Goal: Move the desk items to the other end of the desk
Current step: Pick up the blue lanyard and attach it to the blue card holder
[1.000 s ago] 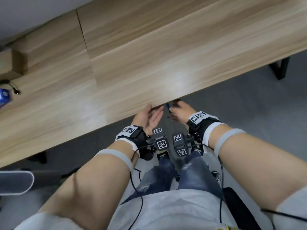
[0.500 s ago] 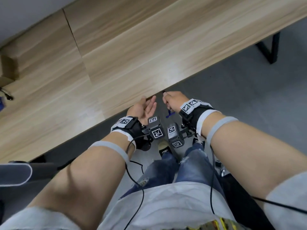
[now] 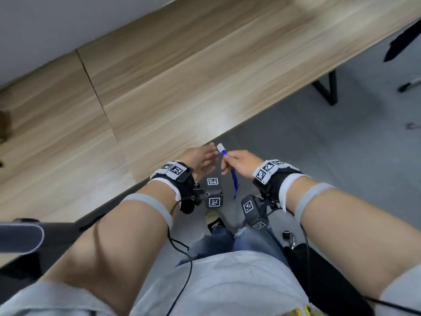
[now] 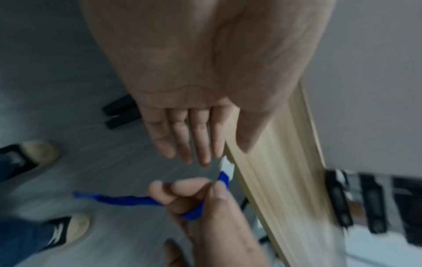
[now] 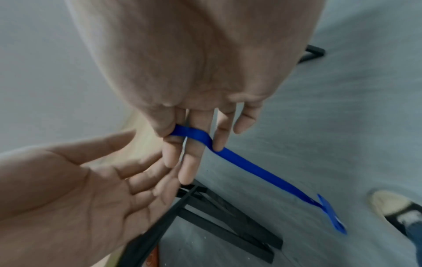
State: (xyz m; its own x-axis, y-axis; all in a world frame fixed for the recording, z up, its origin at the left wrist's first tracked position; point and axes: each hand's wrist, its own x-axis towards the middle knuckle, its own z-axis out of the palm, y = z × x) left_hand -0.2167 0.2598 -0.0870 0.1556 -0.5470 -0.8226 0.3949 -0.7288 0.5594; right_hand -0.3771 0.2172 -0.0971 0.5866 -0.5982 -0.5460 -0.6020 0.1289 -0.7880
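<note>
My right hand pinches a blue strap between thumb and fingers, just off the front edge of the wooden desk. The strap has a white end sticking up above the fingers, and its long tail hangs down toward the floor. In the left wrist view the strap runs left from the right hand's fingers. My left hand is beside it, palm open, fingers straight and close to the white end, holding nothing.
The desk top in view is bare wood with a seam between two panels. A black desk leg stands at the right on the grey floor. My shoes and jeans are below the hands.
The right hand has lifted the blue strap from below the desk edge, so its white end now shows above the fingers. The head view has shifted right along the desk; the items at the left edge are gone.
</note>
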